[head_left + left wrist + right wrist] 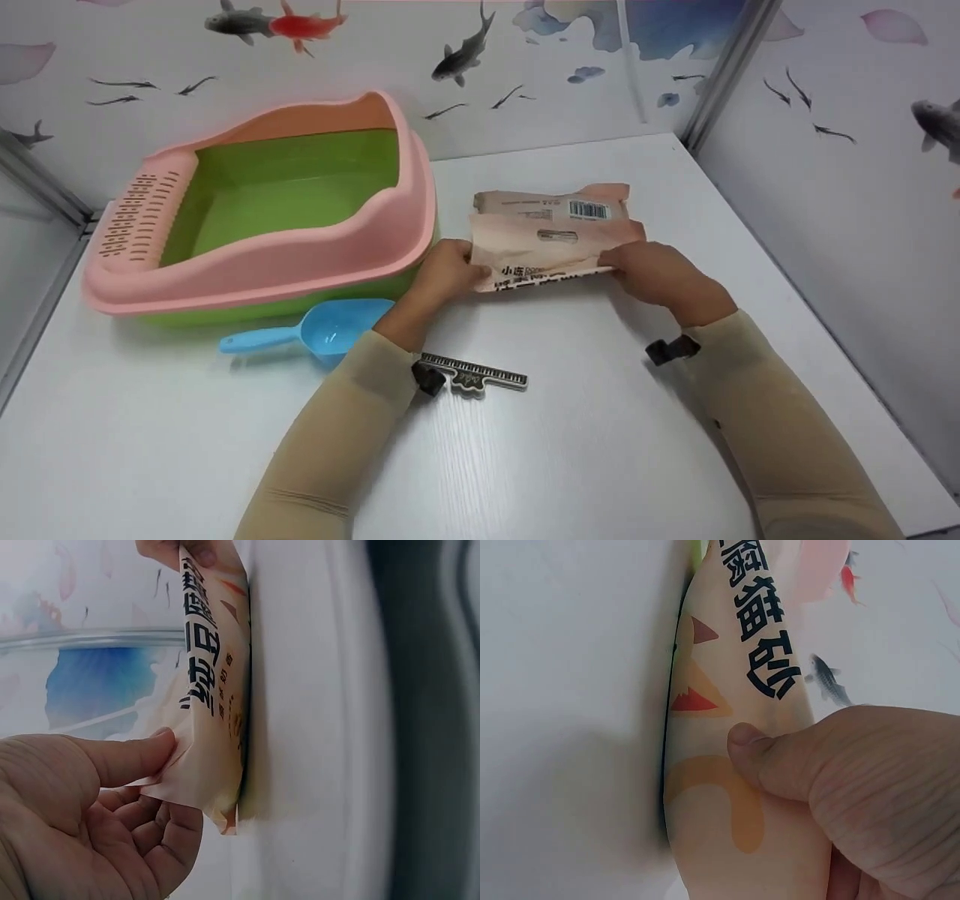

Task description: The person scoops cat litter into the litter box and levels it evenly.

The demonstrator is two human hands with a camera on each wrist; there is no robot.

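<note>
A pale pink cat litter bag (551, 240), creased and folded over, lies at the middle back of the white table. Its barcode and handle slot face up in the head view; dark printed characters run along its near edge. My left hand (448, 271) pinches the bag's left corner between thumb and fingers, as the left wrist view also shows. On the opposite side, my right hand (660, 276) grips the right corner, its thumb (769, 761) pressed on the printed face. The fingers of the right hand are mostly hidden behind the bag.
A litter box (259, 289) with pink rim and green basin stands at the back left. Before it lies a blue scoop (330, 330), partly behind my left wrist. A dark metal clip (472, 375) with ruler-like marks lies near the left forearm. Printed walls (480, 105) border the table.
</note>
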